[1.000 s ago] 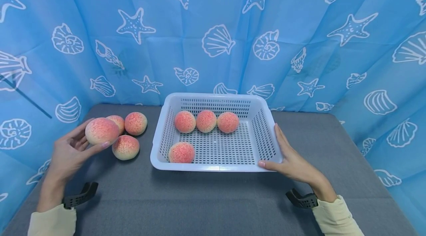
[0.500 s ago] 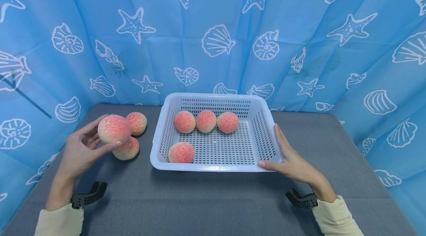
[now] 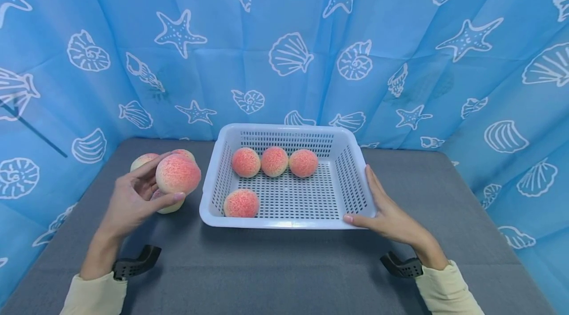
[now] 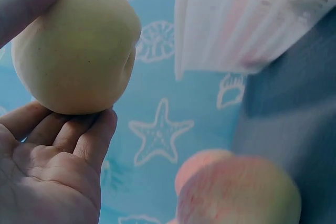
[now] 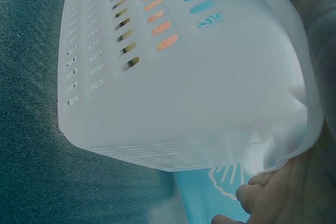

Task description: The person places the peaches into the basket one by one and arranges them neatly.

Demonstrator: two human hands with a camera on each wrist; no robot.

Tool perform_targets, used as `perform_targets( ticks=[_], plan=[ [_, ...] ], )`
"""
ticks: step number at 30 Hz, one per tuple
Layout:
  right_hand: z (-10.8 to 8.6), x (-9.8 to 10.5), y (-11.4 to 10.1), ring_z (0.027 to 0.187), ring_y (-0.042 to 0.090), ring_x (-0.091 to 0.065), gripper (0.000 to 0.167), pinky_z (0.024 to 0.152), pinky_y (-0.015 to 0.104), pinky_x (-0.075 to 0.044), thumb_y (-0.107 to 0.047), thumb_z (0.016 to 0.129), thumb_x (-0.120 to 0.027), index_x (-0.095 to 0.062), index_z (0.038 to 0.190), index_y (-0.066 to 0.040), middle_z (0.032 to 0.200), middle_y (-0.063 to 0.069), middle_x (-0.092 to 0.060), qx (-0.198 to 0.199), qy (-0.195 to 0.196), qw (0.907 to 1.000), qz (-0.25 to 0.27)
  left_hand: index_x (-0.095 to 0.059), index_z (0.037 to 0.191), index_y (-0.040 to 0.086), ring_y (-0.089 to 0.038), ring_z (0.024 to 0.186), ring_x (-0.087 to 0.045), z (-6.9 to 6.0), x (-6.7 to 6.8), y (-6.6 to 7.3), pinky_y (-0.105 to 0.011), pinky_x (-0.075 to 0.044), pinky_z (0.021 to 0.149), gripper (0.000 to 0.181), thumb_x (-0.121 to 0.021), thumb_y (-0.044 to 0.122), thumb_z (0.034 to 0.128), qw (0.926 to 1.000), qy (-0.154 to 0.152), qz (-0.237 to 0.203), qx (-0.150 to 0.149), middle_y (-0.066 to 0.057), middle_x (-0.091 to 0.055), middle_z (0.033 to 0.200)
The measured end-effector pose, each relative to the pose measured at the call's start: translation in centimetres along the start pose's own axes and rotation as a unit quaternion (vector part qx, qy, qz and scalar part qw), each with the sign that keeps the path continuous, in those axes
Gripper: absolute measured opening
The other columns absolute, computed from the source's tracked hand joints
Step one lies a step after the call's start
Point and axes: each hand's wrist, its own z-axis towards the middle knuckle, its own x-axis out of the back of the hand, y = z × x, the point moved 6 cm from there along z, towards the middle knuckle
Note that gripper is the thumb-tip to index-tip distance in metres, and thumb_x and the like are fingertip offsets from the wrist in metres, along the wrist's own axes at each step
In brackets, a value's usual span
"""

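Note:
My left hand [image 3: 129,201] holds a pink and cream peach [image 3: 179,173] between thumb and fingers, raised above the table to the left of the basket. In the left wrist view the peach's pale underside [image 4: 76,51] shows, with the thumb on one side and the fingers on the other. A white slotted plastic basket [image 3: 275,223] stands mid-table, with several peaches inside, among them a front-left one [image 3: 241,203]. My right hand [image 3: 393,218] grips the basket's front right corner, its thumb over the rim; the right wrist view shows that hand [image 5: 294,192] against the basket's rim.
Partly hidden behind my left hand, loose peaches lie on the grey cloth: one at back left [image 3: 142,161], one behind [image 3: 184,153], one in front [image 3: 171,208]. A blue shell-patterned curtain [image 3: 284,93] borders the table's back and sides.
My left hand has carried the peach rightward, toward the basket, passing over the loose peaches. The right hand and the basket have stayed in place.

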Motion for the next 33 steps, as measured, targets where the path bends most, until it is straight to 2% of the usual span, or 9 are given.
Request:
perform_targets(
  ticks=[4, 9, 13, 15, 20, 24, 29, 33],
  plan=[
    [0.0, 0.0, 0.0, 0.124, 0.048, -0.053, 0.126, 0.085, 0.037, -0.056, -0.023, 0.086, -0.084, 0.017, 0.161, -0.026, 0.165, 0.023, 0.014, 0.002, 0.001, 1.0, 0.0, -0.044, 0.151, -0.002, -0.01, 0.12, -0.06, 0.1, -1.6, 0.5, -0.02, -0.048, 0.096, 0.083, -0.08, -0.014, 0.0775, 0.999, -0.027, -0.035, -0.002, -0.007, -0.054, 0.141],
    [0.0, -0.1, 0.0, 0.124, 0.049, -0.052, 0.126, 0.083, 0.035, -0.056, -0.022, 0.086, -0.084, 0.017, 0.16, -0.028, 0.166, 0.022, 0.014, 0.006, 0.0, 1.0, 0.005, -0.044, 0.151, -0.001, -0.01, 0.12, -0.06, 0.2, -3.8, 1.2, -0.021, -0.048, 0.098, 0.082, -0.081, -0.012, 0.0783, 0.9977, -0.058, -0.035, -0.009, -0.012, -0.053, 0.143],
    [0.0, -0.1, 0.0, 0.124, 0.049, -0.052, 0.125, 0.083, 0.035, -0.057, -0.021, 0.086, -0.083, 0.017, 0.161, -0.029, 0.166, 0.022, 0.013, 0.011, -0.002, 0.9999, 0.012, -0.044, 0.151, -0.001, -0.008, 0.126, -0.057, 0.1, -5.6, 1.7, -0.021, -0.046, 0.101, 0.083, -0.082, -0.009, 0.0782, 0.9966, -0.075, -0.032, -0.014, -0.019, -0.051, 0.146],
    [0.0, -0.1, 0.0, 0.125, 0.049, -0.052, 0.125, 0.084, 0.036, -0.057, -0.021, 0.086, -0.083, 0.017, 0.16, -0.029, 0.166, 0.022, 0.014, 0.011, -0.003, 0.9999, 0.013, -0.044, 0.151, 0.0, -0.008, 0.128, -0.056, 0.1, -6.4, 1.9, -0.021, -0.045, 0.102, 0.083, -0.083, -0.006, 0.0784, 0.9962, -0.079, -0.032, -0.015, -0.018, -0.05, 0.147],
    [0.0, -0.1, 0.0, 0.125, 0.049, -0.052, 0.125, 0.086, 0.037, -0.056, -0.022, 0.086, -0.083, 0.017, 0.161, -0.027, 0.165, 0.022, 0.014, 0.009, -0.002, 0.9999, 0.006, -0.045, 0.152, 0.003, -0.019, 0.13, -0.056, 0.5, -8.8, 2.3, -0.022, -0.043, 0.104, 0.083, -0.085, 0.002, 0.0795, 0.9949, -0.091, -0.043, 0.0, -0.014, -0.052, 0.147],
    [0.0, 0.0, 0.0, 0.123, 0.049, -0.053, 0.125, 0.085, 0.037, -0.056, -0.022, 0.086, -0.084, 0.017, 0.161, -0.026, 0.165, 0.023, 0.013, 0.007, 0.0, 1.0, 0.005, -0.043, 0.152, 0.003, -0.024, 0.13, -0.056, 1.1, -10.8, 2.9, -0.03, -0.045, 0.105, 0.084, -0.086, 0.008, 0.0803, 0.9927, -0.108, -0.052, 0.016, -0.013, -0.053, 0.146],
    [0.0, 0.0, 0.1, 0.124, 0.05, -0.052, 0.126, 0.085, 0.04, -0.057, -0.022, 0.085, -0.084, 0.017, 0.161, -0.027, 0.165, 0.023, 0.012, 0.005, 0.002, 0.9999, 0.009, -0.045, 0.151, 0.003, -0.028, 0.126, -0.059, 2.0, -13.4, 3.4, -0.046, -0.048, 0.103, 0.083, -0.087, 0.008, 0.0793, 0.9882, -0.136, -0.068, 0.019, -0.014, -0.055, 0.141],
    [0.0, 0.0, 0.1, 0.123, 0.05, -0.053, 0.126, 0.085, 0.038, -0.057, -0.022, 0.085, -0.084, 0.017, 0.161, -0.026, 0.165, 0.023, 0.012, 0.006, 0.001, 0.9999, 0.01, -0.047, 0.15, 0.005, -0.026, 0.12, -0.063, 2.6, -15.4, 3.5, -0.047, -0.05, 0.1, 0.083, -0.088, 0.012, 0.079, 0.9866, -0.15, -0.062, 0.016, -0.012, -0.058, 0.139]
  ],
)
